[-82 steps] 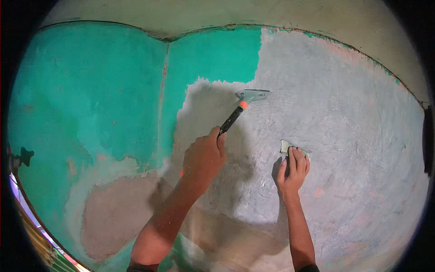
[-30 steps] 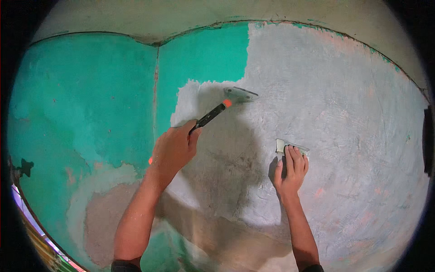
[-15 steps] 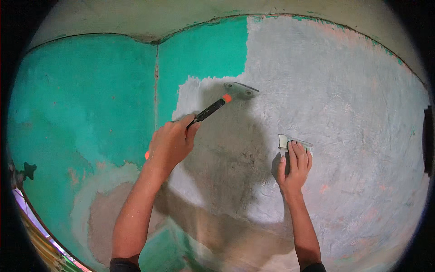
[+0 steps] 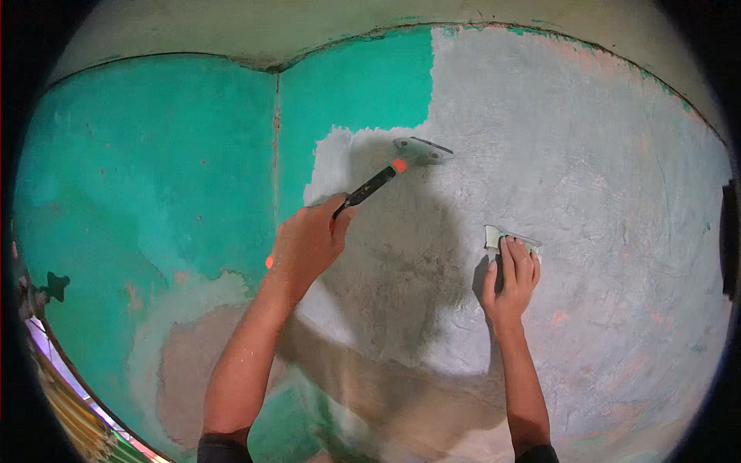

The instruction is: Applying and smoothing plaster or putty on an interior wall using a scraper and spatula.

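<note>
My left hand (image 4: 311,241) is wrapped round the black handle of a long-handled wall scraper (image 4: 369,187) with orange ends. Its wide, flat metal head (image 4: 423,150) lies at the wall, just below the jagged edge of the green paint. To the right and lower, my right hand (image 4: 512,284) presses a small flat, pale-edged scraper (image 4: 492,236) to the grey coating. The fingers lie over its face and hide most of it, with the thumb at the lower left. Both forearms are raised from the lower edge.
Grey coating (image 4: 587,170) covers the wall to the right, uneven and streaked. Green paint (image 4: 154,154) spans the left wall and a strip past the corner (image 4: 276,147). A bare brownish patch (image 4: 197,363) shows at lower left. The pale ceiling (image 4: 347,23) bounds the top.
The whole view has shifted slightly, so the wall, both hands and both tools sit a little further right. Against the wall, the hands and tools have hardly moved.
</note>
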